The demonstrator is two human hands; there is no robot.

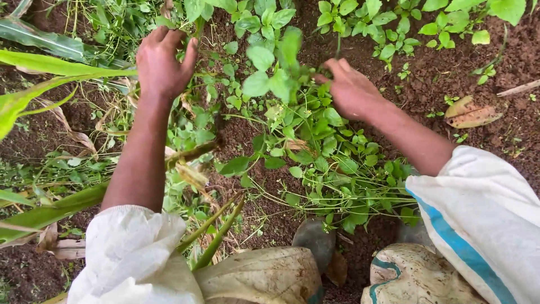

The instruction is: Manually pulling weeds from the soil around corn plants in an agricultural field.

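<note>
- The left hand reaches forward into low green weeds at the upper left, fingers curled down among the stems; whether it grips any of them I cannot tell.
- The right hand is closed around thin stems of a leafy weed clump, pinching them between thumb and fingers just above the soil.
- That clump spreads from the picture's centre down toward the person's knees, its round leaves and wiry stalks lying over the dark brown soil.
- Long maize leaves cross the left edge, well apart from the right hand.
- A dry fallen leaf lies on the soil at the right.
- Both arms wear pale rolled sleeves; the right one carries a blue stripe.
</note>
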